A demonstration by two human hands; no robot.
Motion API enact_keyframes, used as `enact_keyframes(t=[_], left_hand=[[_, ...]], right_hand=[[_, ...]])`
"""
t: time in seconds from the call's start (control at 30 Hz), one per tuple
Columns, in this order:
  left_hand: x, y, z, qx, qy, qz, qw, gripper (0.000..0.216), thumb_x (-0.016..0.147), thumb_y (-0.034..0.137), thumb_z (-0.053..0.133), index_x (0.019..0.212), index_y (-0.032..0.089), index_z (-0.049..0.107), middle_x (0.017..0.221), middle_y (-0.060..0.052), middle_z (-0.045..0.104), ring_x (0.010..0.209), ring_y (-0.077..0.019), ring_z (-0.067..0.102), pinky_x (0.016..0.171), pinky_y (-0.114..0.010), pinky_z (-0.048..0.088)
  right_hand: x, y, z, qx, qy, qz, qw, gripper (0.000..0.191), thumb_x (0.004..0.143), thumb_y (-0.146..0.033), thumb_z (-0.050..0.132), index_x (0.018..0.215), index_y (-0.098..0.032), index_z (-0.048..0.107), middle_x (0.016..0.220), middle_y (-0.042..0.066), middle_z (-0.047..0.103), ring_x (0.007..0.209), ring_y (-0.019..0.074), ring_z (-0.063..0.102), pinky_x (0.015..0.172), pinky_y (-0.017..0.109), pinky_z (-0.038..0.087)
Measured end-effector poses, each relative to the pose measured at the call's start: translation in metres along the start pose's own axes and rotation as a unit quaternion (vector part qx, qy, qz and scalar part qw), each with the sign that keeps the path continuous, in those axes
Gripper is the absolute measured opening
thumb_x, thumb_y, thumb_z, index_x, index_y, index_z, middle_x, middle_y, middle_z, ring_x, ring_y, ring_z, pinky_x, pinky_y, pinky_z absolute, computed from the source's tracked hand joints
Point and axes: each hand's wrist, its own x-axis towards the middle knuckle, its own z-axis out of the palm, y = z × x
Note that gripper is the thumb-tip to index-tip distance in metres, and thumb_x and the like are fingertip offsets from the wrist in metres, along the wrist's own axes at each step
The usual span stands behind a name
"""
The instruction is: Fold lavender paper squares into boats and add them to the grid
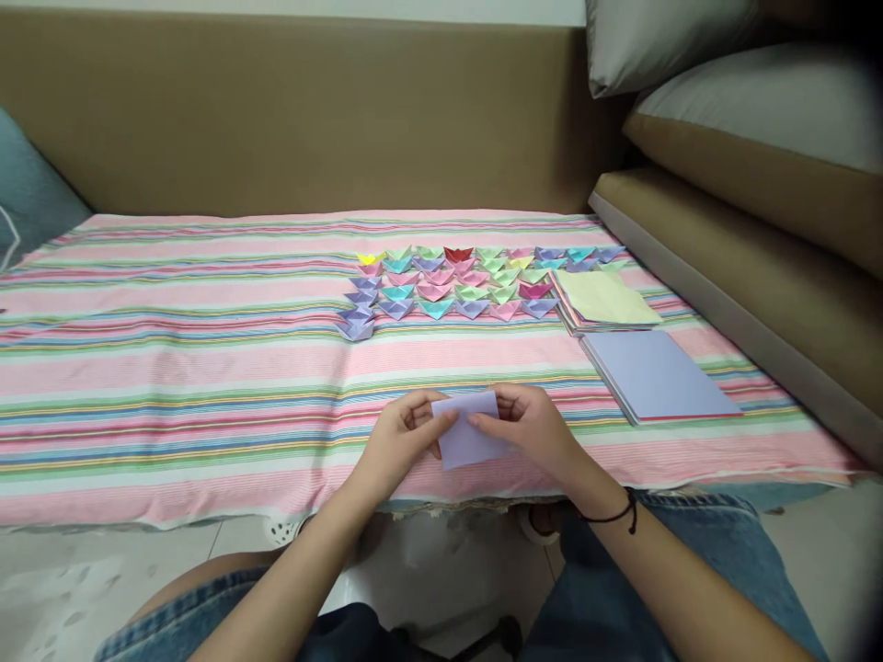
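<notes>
Folded lavender sheet [467,437]: matt smooth paper. Origami boats [475,280] and paper stacks [655,375]: same matt paper. Striped bedsheet [172,368]: woven cloth, faintly creased. Backrest [290,110]: smooth tan leatherette. Pillows [759,101]: soft cloth. Jeans [690,552]: denim.

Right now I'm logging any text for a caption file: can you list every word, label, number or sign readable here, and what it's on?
None: no readable text anywhere in the view.
The lilac sheet held by the left hand and right hand is blank.
The two paper stacks, yellow-topped and lilac-topped, show plain faces.
The folded paper boats carry no print.
The striped cloth bears only stripes.
</notes>
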Motion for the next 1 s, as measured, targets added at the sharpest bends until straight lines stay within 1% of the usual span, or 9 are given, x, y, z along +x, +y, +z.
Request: enact_keyframes(t=[0.1, 0.27, 0.4, 0.5, 0.7, 0.8, 0.9, 1.0], left_hand=[[0.0, 0.0, 0.0, -0.004, 0.04, 0.004, 0.999, 0.027, 0.071, 0.04, 0.067, 0.077, 0.014, 0.064, 0.056, 0.002, 0.056, 0.051, -0.0102, 0.052, 0.048, -0.021, 0.043], [0.0, 0.0, 0.0, 0.023, 0.043, 0.019, 0.999, 0.027, 0.067, 0.04, 0.07, 0.071, 0.014, 0.067, 0.047, 0.004, 0.051, 0.045, -0.0081, 0.046, 0.046, -0.02, 0.04], [0.0, -0.003, 0.0, 0.046, 0.066, 0.035, 0.996, 0.024, 0.07, 0.037, 0.068, 0.072, 0.013, 0.066, 0.046, 0.005, 0.043, 0.044, -0.0063, 0.037, 0.043, -0.019, 0.031], [-0.001, -0.004, -0.001, 0.059, 0.071, 0.049, 0.995, 0.023, 0.071, 0.036, 0.067, 0.071, 0.013, 0.066, 0.047, 0.005, 0.041, 0.045, -0.0059, 0.033, 0.043, -0.02, 0.024], [-0.003, -0.002, -0.004, 0.07, 0.071, 0.055, 0.994, 0.021, 0.071, 0.034, 0.067, 0.071, 0.013, 0.067, 0.048, 0.003, 0.046, 0.047, -0.0071, 0.037, 0.045, -0.021, 0.027], [-0.003, -0.003, -0.005, 0.084, 0.07, 0.061, 0.992, 0.021, 0.071, 0.033, 0.067, 0.071, 0.012, 0.067, 0.053, 0.0, 0.054, 0.049, -0.0079, 0.041, 0.046, -0.021, 0.029], [-0.004, -0.004, -0.006, 0.097, 0.06, 0.069, 0.991, 0.021, 0.072, 0.033, 0.066, 0.073, 0.012, 0.069, 0.061, -0.003, 0.062, 0.054, -0.0102, 0.048, 0.049, -0.022, 0.034], [-0.004, -0.002, -0.006, 0.102, 0.051, 0.071, 0.991, 0.02, 0.072, 0.033, 0.066, 0.073, 0.013, 0.069, 0.066, -0.005, 0.065, 0.058, -0.0124, 0.053, 0.052, -0.023, 0.038]], right_hand=[[0.001, -0.001, 0.002, 0.012, -0.008, 0.024, 1.0, 0.025, 0.066, -0.038, 0.072, 0.074, -0.017, 0.063, 0.069, 0.002, 0.064, 0.061, 0.0157, 0.059, 0.053, 0.027, 0.048], [0.001, -0.002, 0.006, 0.012, 0.005, 0.017, 1.0, 0.026, 0.066, -0.04, 0.072, 0.069, -0.016, 0.064, 0.061, -0.001, 0.059, 0.055, 0.012, 0.054, 0.049, 0.023, 0.042], [0.003, 0.0, 0.008, 0.0, -0.001, 0.007, 1.0, 0.024, 0.066, -0.038, 0.072, 0.069, -0.016, 0.066, 0.062, 0.0, 0.06, 0.056, 0.0121, 0.054, 0.049, 0.023, 0.04], [0.003, -0.001, 0.012, -0.014, 0.005, -0.01, 1.0, 0.021, 0.068, -0.037, 0.071, 0.07, -0.016, 0.066, 0.065, 0.001, 0.062, 0.057, 0.0127, 0.054, 0.049, 0.024, 0.041], [0.002, -0.002, 0.016, -0.048, 0.028, -0.058, 0.997, 0.014, 0.073, -0.031, 0.067, 0.071, -0.017, 0.068, 0.068, 0.003, 0.066, 0.061, 0.0143, 0.058, 0.051, 0.024, 0.043], [0.002, -0.003, 0.017, -0.048, 0.024, -0.083, 0.995, 0.01, 0.074, -0.027, 0.065, 0.072, -0.018, 0.068, 0.072, 0.003, 0.068, 0.066, 0.0154, 0.061, 0.055, 0.024, 0.046], [0.002, -0.004, 0.017, -0.055, 0.013, -0.086, 0.995, 0.011, 0.074, -0.026, 0.064, 0.069, -0.017, 0.067, 0.07, 0.004, 0.068, 0.064, 0.0151, 0.061, 0.053, 0.024, 0.046], [0.002, -0.006, 0.014, -0.06, 0.002, -0.076, 0.995, 0.011, 0.074, -0.026, 0.065, 0.068, -0.016, 0.067, 0.069, 0.004, 0.067, 0.061, 0.0141, 0.06, 0.051, 0.023, 0.045]])
